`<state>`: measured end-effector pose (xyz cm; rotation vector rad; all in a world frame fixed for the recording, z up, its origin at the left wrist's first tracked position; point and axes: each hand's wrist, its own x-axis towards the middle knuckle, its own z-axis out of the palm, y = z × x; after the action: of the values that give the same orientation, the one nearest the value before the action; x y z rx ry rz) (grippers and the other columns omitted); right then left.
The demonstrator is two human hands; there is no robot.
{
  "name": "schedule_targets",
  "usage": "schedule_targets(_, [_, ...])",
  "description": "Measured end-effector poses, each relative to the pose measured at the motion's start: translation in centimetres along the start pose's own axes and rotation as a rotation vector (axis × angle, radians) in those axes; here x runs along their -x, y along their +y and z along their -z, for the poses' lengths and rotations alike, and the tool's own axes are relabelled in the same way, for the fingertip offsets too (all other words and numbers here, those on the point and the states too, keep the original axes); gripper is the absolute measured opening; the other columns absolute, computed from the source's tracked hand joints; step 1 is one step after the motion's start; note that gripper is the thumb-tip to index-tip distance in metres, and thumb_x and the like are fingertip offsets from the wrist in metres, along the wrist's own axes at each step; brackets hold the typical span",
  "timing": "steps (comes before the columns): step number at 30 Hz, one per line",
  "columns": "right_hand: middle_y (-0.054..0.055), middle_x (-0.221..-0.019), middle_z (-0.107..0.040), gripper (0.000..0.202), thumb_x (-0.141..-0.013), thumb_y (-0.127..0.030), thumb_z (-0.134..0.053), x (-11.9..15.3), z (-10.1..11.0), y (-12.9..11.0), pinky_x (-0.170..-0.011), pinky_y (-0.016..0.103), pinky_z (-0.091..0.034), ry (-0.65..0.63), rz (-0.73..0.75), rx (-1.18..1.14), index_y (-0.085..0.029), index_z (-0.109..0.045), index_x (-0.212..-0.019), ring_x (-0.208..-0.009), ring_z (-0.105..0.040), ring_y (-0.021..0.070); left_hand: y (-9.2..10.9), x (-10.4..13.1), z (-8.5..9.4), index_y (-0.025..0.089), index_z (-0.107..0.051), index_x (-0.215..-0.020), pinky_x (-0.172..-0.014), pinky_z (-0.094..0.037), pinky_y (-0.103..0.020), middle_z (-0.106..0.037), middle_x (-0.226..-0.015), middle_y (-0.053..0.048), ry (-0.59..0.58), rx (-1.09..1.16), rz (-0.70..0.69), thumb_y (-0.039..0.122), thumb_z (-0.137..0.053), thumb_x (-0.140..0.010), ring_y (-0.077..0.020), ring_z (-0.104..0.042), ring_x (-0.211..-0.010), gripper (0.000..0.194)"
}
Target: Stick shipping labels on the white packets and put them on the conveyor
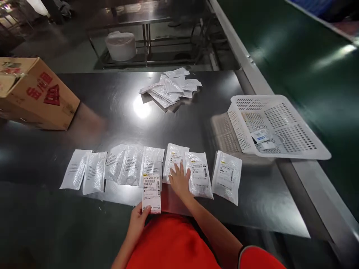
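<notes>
My left hand [139, 216] pinches the lower edge of a printed shipping label [152, 192], held in front of the row of white bubble mailers. With its fingers spread, my right hand [180, 179] rests on a labelled mailer [174, 153], at its lower part. Just right of that hand lies another labelled mailer [199, 175], and a third labelled mailer [227, 175] lies farther right, apart from it. To the left are several mailers with printed text and no label visible, among them one mailer [94, 172] near the left end.
A loose pile of white mailers [171, 87] lies at the table's far side. A white perforated basket [244, 140] with small packets stands at right, beside a green conveyor [269, 45]. A cardboard box [47, 101] sits at left on the metal table [117, 119].
</notes>
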<state>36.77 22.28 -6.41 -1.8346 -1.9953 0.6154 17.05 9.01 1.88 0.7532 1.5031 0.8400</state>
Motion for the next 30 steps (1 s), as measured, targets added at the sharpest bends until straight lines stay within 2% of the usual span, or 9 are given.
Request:
schedule_targets(4, [0.008,-0.111,-0.069,0.041,-0.093,-0.051,-0.04,3.0,0.5,-6.6,-0.093,0.044,-0.048,-0.076,-0.134,-0.736,-0.025,-0.066,-0.111,-0.106,-0.062,0.0245,-1.4,-0.4,3.8,0.015,-0.071,-0.108,-0.094,-0.05,-0.042,-0.075,-0.11,-0.011,-0.201,0.006,-0.016,0.052,-0.06,-0.081,-0.0304,-0.067,-0.103,0.047])
schedule_targets(6, [0.006,-0.098,-0.071,0.038,-0.083,-0.052,-0.057,3.5,0.6,-9.8,-0.079,0.035,-0.053,-0.094,-0.205,-0.944,-0.023,-0.066,-0.106,-0.088,-0.066,0.0208,-2.2,-0.4,5.6,0.014,-0.071,-0.106,-0.093,-0.05,-0.043,-0.075,-0.108,-0.012,-0.328,-0.019,-0.022,0.052,-0.058,-0.082,-0.0306,-0.068,-0.1,0.047])
schedule_targets(9, [0.003,-0.077,-0.069,0.028,-0.067,-0.044,-0.074,4.6,0.7,-13.2,-0.069,0.031,-0.052,-0.068,-0.274,-0.927,-0.02,-0.068,-0.08,-0.074,-0.065,0.0193,-2.6,-0.4,7.7,0.014,-0.071,-0.105,-0.096,-0.048,-0.044,-0.075,-0.109,-0.014,-0.394,-0.102,-0.039,0.055,-0.055,-0.083,-0.0316,-0.067,-0.102,0.049])
schedule_targets(12, [0.003,-0.073,-0.07,0.024,-0.067,-0.041,-0.073,6.5,0.9,-15.1,-0.063,0.03,-0.052,-0.023,-0.304,-0.872,-0.02,-0.071,-0.078,-0.069,-0.065,0.0199,-1.0,-1.0,8.7,0.017,-0.063,-0.118,-0.103,-0.043,-0.043,-0.068,-0.124,-0.014,-0.264,-0.102,-0.123,0.053,-0.065,-0.075,-0.0304,-0.06,-0.116,0.056])
schedule_targets(14, [0.003,-0.074,-0.072,0.019,-0.069,-0.038,-0.072,7.6,1.2,-15.8,-0.065,0.031,-0.052,0.009,-0.271,-0.818,-0.022,-0.072,-0.078,-0.069,-0.066,0.0204,0.7,-2.1,8.4,0.018,-0.063,-0.114,-0.1,-0.045,-0.039,-0.069,-0.119,-0.011,-0.237,-0.019,-0.153,0.051,-0.071,-0.07,-0.028,-0.061,-0.112,0.056])
schedule_targets(18, [0.002,-0.071,-0.071,0.014,-0.075,-0.036,-0.066,6.9,1.2,-15.5,-0.067,0.031,-0.052,0.104,-0.19,-0.668,-0.024,-0.072,-0.07,-0.068,-0.065,0.0197,3.3,-4.7,6.1,0.016,-0.066,-0.074,-0.069,-0.051,-0.032,-0.069,-0.069,-0.003,-0.246,0.08,-0.068,0.055,-0.071,-0.067,-0.0201,-0.063,-0.069,0.04])
schedule_targets(21, [0.004,-0.077,-0.07,0.018,-0.078,-0.037,-0.064,2.6,0.2,-13.4,-0.071,0.032,-0.052,0.157,-0.12,-0.578,-0.023,-0.071,-0.068,-0.077,-0.065,0.0199,2.8,-5.7,4.1,0.016,-0.062,-0.07,-0.061,-0.05,-0.031,-0.065,-0.062,-0.001,-0.135,0.117,-0.023,0.062,-0.063,-0.071,-0.0175,-0.058,-0.059,0.046])
schedule_targets(27, [0.007,-0.102,-0.065,0.025,-0.085,-0.039,-0.059,-8.5,-3.9,-8.6,-0.085,0.038,-0.047,0.116,-0.121,-0.211,-0.022,-0.072,-0.072,-0.098,-0.059,0.0233,-3.7,-4.1,3.2,0.013,-0.068,-0.095,-0.069,-0.054,-0.037,-0.074,-0.077,-0.008,-0.055,0.162,0.167,0.068,-0.064,-0.067,-0.0229,-0.066,-0.069,0.062])
schedule_targets(30, [0.008,-0.109,-0.064,0.027,-0.088,-0.038,-0.055,-10.3,-5.7,-7.7,-0.093,0.044,-0.041,0.07,-0.092,-0.148,-0.022,-0.072,-0.075,-0.106,-0.053,0.0264,-6.9,-1.9,4.4,0.011,-0.072,-0.078,-0.065,-0.053,-0.037,-0.073,-0.068,-0.01,-0.124,0.047,0.241,0.076,-0.062,-0.063,-0.0243,-0.065,-0.064,0.068])
